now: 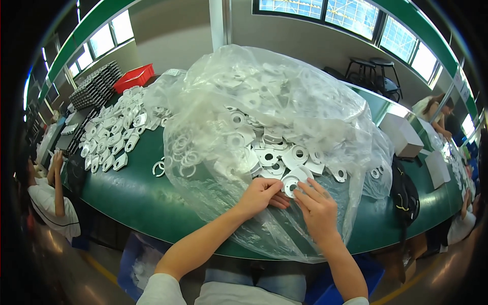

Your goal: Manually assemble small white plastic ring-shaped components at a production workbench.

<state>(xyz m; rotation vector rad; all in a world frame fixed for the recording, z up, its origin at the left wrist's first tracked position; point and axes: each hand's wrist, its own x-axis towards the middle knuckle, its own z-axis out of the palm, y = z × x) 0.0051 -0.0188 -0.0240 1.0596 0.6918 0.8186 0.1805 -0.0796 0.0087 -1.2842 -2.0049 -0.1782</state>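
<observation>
Between my hands is a white plastic part (287, 181) with a rounded end and a round hole. My left hand (260, 195) pinches at its left edge, fingers closed. At its right edge are the bent fingers of my right hand (318, 205). Just beyond lies a heap of similar white plastic parts (268, 156), spilling from the mouth of a big clear plastic bag (213, 109). The bag's loose film also spreads under my forearms to the table's front edge. Exactly how the fingertips grip the part's underside is hidden.
On the green table (132, 195), many white parts (114, 129) lie at left, with white rings (159, 166) nearby. Behind them are a red bin (133, 78) and stacked trays (95, 84). White boxes (400, 134) and a black bag (405, 190) sit right. Other people work at both sides.
</observation>
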